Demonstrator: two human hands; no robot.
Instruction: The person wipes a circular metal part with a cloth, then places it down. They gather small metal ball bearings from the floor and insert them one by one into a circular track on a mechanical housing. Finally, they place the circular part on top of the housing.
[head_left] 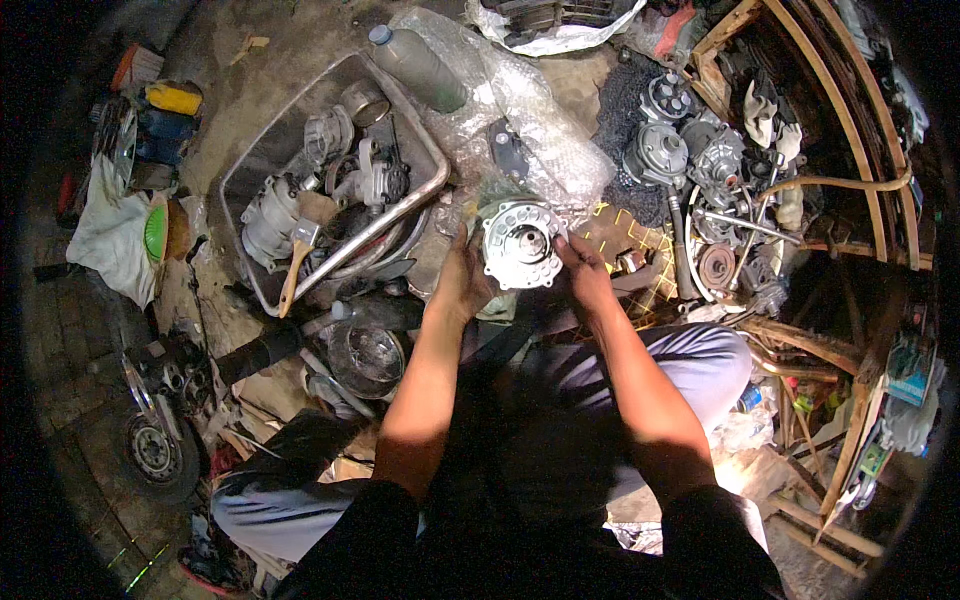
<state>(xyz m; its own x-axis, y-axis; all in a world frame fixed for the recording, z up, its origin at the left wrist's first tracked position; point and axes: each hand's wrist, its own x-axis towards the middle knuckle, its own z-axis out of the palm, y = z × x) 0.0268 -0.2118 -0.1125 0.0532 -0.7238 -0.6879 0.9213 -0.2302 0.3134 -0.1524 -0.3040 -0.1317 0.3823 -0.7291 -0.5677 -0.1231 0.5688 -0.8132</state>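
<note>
Between my two hands is a round, silver-coloured metal housing (520, 245), with bolt lugs round its rim and a ringed opening at its centre. It is held up in front of me with that face toward the camera. My left hand (462, 277) is closed on its left edge, the fingers partly hidden behind it. At the right edge, my right hand (586, 270) grips it with the thumb toward the front. Clear bubble wrap (555, 140) is spread on the ground just beyond the housing.
To the left, a grey plastic tub (232, 185) holds several metal parts, with a wooden-handled paintbrush (300, 252) across its near side. A capped bottle (418, 68) lies behind it. Metal pump-like parts (660, 152) crowd the right, near a wooden frame (850, 110). A metal bowl (367, 358) sits near my left knee.
</note>
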